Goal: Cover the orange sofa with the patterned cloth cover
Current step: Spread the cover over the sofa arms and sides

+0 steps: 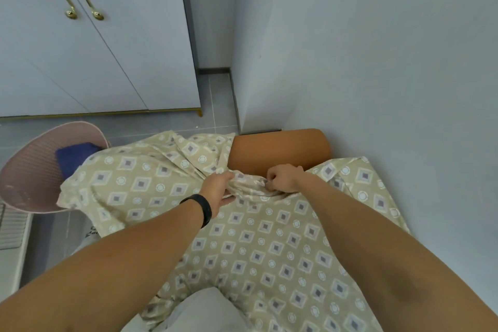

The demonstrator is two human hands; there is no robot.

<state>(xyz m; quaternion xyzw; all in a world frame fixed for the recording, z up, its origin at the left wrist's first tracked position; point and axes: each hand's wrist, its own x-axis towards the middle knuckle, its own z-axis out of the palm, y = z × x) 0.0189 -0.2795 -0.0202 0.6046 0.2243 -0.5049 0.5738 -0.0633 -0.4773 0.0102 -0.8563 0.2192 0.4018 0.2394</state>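
The beige patterned cloth cover (pixel 258 245) with diamond and circle motifs lies spread over most of the orange sofa. Only the sofa's far end (pixel 280 151) shows bare orange, against the wall. My left hand (pixel 218 188), with a black band on its wrist, grips a bunched fold of the cover just before that bare end. My right hand (pixel 283 178) is fisted on the same gathered fold, close beside the left. Part of the cover hangs off the sofa's left side.
A pink laundry basket (pixel 24 170) holding something dark blue stands on the grey tiled floor to the left, partly under the hanging cloth. A white cabinet (pixel 102 43) with gold handles is beyond it. A pale wall (pixel 377 62) runs along the sofa's right side.
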